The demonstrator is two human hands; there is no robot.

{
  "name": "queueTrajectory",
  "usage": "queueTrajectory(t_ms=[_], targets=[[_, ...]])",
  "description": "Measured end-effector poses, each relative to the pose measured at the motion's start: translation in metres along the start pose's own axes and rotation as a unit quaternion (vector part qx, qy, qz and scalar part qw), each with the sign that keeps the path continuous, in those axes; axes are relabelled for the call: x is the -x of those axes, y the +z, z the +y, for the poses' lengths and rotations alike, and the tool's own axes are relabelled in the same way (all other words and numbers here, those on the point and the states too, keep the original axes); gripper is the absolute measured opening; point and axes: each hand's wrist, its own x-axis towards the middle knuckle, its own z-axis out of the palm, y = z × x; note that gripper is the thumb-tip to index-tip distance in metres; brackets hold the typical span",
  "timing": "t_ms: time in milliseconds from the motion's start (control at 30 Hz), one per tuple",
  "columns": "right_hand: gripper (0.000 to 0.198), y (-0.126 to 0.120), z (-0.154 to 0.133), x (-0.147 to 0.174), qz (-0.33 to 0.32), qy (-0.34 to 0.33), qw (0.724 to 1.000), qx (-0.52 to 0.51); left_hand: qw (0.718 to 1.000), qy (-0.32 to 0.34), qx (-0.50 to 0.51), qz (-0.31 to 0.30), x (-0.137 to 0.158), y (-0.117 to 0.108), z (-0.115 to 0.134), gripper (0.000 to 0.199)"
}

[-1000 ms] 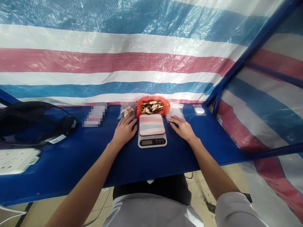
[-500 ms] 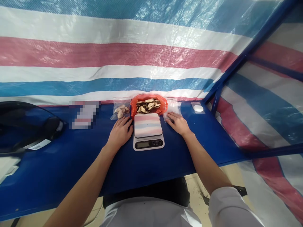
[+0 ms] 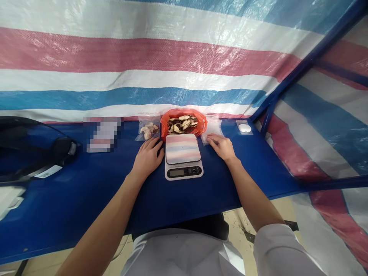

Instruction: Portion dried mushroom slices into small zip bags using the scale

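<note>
While the left hand [image 3: 147,158] lies spread beside the scale [image 3: 183,150], the right hand [image 3: 223,148] touches clear plastic [image 3: 214,127], grip unclear.

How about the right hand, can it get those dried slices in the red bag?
Probably yes: the red bag lies open, with the dried slices showing inside. The right hand is nearby, and the scale sits in front but leaves them in view.

A white scale [image 3: 184,158] sits on the blue table [image 3: 184,203]; directly behind it, an open red bag [image 3: 203,122] holds dark-edged slices [image 3: 182,125]; the left grip [image 3: 148,158] rests flat beside the scale, near a clear bag [image 3: 141,123] of pale pieces [image 3: 148,131]; the right grip [image 3: 223,148] touches a translucent bag [image 3: 213,128].
</note>
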Motion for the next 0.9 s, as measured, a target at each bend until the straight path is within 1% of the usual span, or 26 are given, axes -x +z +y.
queueTrajectory(t_ms=[100,167,333,433,500,567,633,700,800,867,900], targets=[[0.027,0.0,0.002,0.001,0.007,-0.002,1.0,-0.021,1.0,-0.001,-0.007,0.0,0.0,0.0,0.0,0.044],[0.029,0.0,0.002,0.001,0.023,-0.001,0.999,-0.043,1.0,-0.003,-0.003,0.002,0.0,-0.001,0.001,0.044],[0.032,-0.009,-0.005,0.002,0.083,0.034,0.991,-0.096,0.999,-0.03,0.032,0.024,-0.001,-0.006,0.005,0.041],[0.032,-0.021,-0.013,0.003,0.128,0.054,0.979,-0.152,0.995,-0.052,0.074,0.053,-0.002,-0.013,0.007,0.04],[0.035,-0.029,-0.019,0.003,0.154,0.076,0.962,-0.215,0.989,-0.054,0.115,0.077,-0.004,-0.018,0.009,0.04],[0.038,-0.035,-0.027,0.003,0.163,0.1,0.936,-0.295,0.981,-0.059,0.157,0.101,-0.008,-0.025,0.013,0.038],[0.041,-0.04,-0.036,0.002,0.157,0.117,0.908,-0.372,0.97,-0.075,0.197,0.12,-0.013,-0.031,0.019,0.037],[0.04,-0.043,-0.047,-0.001,0.138,0.127,0.883,-0.43,0.957,-0.089,0.243,0.126,-0.021,-0.037,0.029,0.039],[0.036,-0.043,-0.065,-0.008,0.096,0.136,0.847,-0.505,0.932,-0.108,0.329,0.11,-0.034,-0.039,0.046,0.041],[0.033,-0.041,-0.076,-0.014,0.067,0.139,0.819,-0.553,0.906,-0.13,0.396,0.068,-0.043,-0.037,0.055,0.046],[0.032,-0.039,-0.082,-0.017,0.052,0.136,0.805,-0.575,0.885,-0.147,0.441,0.041,-0.048,-0.035,0.059,0.05]])
